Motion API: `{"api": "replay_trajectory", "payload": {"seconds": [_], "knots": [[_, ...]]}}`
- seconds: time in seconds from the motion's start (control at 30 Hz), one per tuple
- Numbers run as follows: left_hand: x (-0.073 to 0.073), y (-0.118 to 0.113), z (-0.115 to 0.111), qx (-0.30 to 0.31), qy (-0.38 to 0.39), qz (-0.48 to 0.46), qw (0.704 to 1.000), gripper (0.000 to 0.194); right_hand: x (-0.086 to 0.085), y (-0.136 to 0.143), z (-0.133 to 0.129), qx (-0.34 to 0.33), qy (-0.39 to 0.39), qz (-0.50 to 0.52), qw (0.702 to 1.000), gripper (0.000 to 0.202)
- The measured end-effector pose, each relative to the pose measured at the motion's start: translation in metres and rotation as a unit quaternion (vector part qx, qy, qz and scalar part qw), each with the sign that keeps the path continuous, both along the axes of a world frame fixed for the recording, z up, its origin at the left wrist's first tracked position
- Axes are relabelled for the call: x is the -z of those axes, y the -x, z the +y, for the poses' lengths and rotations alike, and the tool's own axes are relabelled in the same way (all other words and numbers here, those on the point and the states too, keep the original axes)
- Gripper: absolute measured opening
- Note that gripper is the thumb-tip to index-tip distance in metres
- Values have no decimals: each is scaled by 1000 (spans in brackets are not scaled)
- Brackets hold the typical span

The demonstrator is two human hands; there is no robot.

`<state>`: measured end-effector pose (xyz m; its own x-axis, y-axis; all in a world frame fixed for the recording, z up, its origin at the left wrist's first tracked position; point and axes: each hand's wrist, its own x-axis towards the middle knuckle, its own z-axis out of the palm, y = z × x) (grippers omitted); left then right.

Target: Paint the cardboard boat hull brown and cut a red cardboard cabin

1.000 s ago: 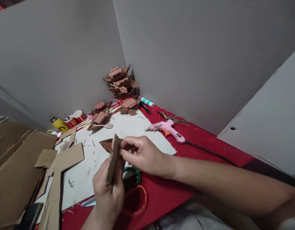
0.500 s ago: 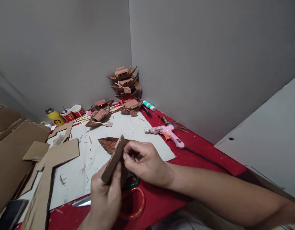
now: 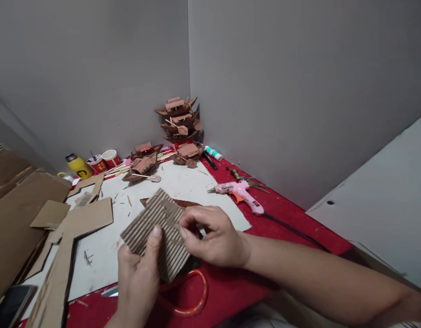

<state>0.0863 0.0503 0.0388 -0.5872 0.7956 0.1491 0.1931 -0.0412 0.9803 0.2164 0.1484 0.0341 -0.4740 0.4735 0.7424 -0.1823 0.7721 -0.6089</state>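
Note:
My left hand (image 3: 140,271) grips a piece of corrugated cardboard (image 3: 156,223), thumb on its ribbed face. That face is turned up, and a patch of flat paper still clings near its upper right. My right hand (image 3: 213,234) pinches at the right edge of the cardboard, thumb and finger closed at the paper patch; whether a scrap sits between the fingertips is hard to see. Behind the cardboard lies a brown boat hull (image 3: 188,203), mostly covered. Under my hands are scissors with an orange handle (image 3: 202,296), partly hidden.
A pink glue gun (image 3: 243,191) with a black cord lies at right. Finished model boats (image 3: 178,107) are stacked in the corner, others (image 3: 142,165) nearby. Cut cardboard (image 3: 90,216) and a phone (image 3: 12,303) are at left. Paper cups (image 3: 110,158) and a yellow bottle (image 3: 79,166) stand behind.
The cardboard has turned from nearly edge-on to showing its ribbed face. My left hand has rotated with it and shifted slightly left; my right hand stays at its right edge.

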Motion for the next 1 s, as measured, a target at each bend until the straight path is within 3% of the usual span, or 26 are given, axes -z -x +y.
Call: {"api": "replay_trajectory", "payload": {"seconds": [0.17, 0.23, 0.37, 0.47, 0.6, 0.67, 1.0], "knots": [[-6, 10, 5, -74, -39, 62, 995, 33, 7, -2, -8, -162, -108, -6, 981, 14], [-4, 9, 5, -65, -48, 94, 992, 30, 6, -2, -9, -179, -108, -18, 978, 16], [7, 6, 3, -18, -76, 172, 982, 18, -1, -2, -4, -81, 52, -47, 994, 11], [18, 7, 4, 40, -151, 289, 945, 21, -5, -2, 2, -47, 121, -80, 988, 15], [30, 15, 6, 97, -234, 451, 856, 51, -4, -2, 8, -19, 37, -98, 994, 14], [34, 19, 6, 101, -235, 493, 832, 57, -3, -1, 9, -11, -1, -92, 996, 14], [36, 21, 2, 108, -219, 556, 795, 57, 0, -1, 7, 20, -42, -71, 996, 14]]}}
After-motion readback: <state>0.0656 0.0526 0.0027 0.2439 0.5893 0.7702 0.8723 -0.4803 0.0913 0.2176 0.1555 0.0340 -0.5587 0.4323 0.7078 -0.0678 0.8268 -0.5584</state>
